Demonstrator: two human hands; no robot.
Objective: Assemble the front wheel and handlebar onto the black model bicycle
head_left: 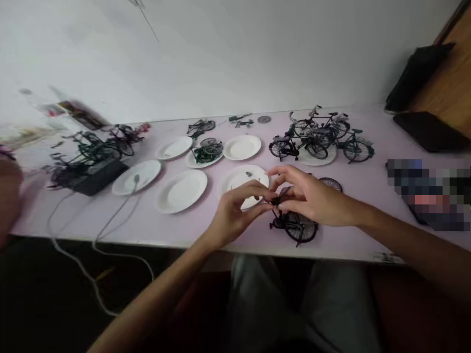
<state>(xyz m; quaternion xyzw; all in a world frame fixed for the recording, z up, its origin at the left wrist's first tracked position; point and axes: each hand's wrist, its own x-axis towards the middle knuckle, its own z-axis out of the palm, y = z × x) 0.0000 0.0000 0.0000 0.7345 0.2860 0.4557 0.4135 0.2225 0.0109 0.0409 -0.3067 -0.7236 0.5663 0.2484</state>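
Observation:
A dark model bicycle (300, 226) is on the table near its front edge, under my hands, and part of its frame is hidden behind them. My left hand (241, 208) comes in from the left, thumb and forefinger pinched on a small dark part (275, 200) at the top of the bicycle. My right hand (307, 196) closes on the same part from the right with thumb and fingers. Whether the part is joined to the bicycle I cannot tell. A white paper plate (226, 182) with a few tiny pieces lies just behind my left hand.
Several finished-looking model bicycles (320, 132) stand at the back right, more (95, 147) at the left beside a dark box (101, 176). Further paper plates (183, 191) fill the middle. A white cable (99, 240) hangs over the front edge. A pixelated item (429, 196) lies at right.

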